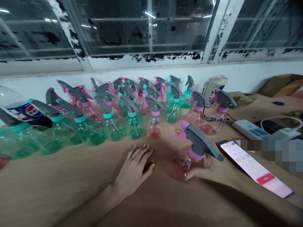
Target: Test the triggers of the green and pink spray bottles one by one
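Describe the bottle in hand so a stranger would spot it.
Below the peeling window frame, rows of spray bottles stand on the table. In front of them, left of the lit phone, is a pink-collared spray bottle; unlike the others, it is gripped by the right hand.

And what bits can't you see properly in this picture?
In the head view:
Right hand: some fingers hidden behind the pink spray bottle it holds.
Back spray bottles: bodies partly hidden by front bottles.
Cola bottle: cut off by left edge.
Phone: smallest writing too small and blurred.
Pixelated patch: covers whatever is there.
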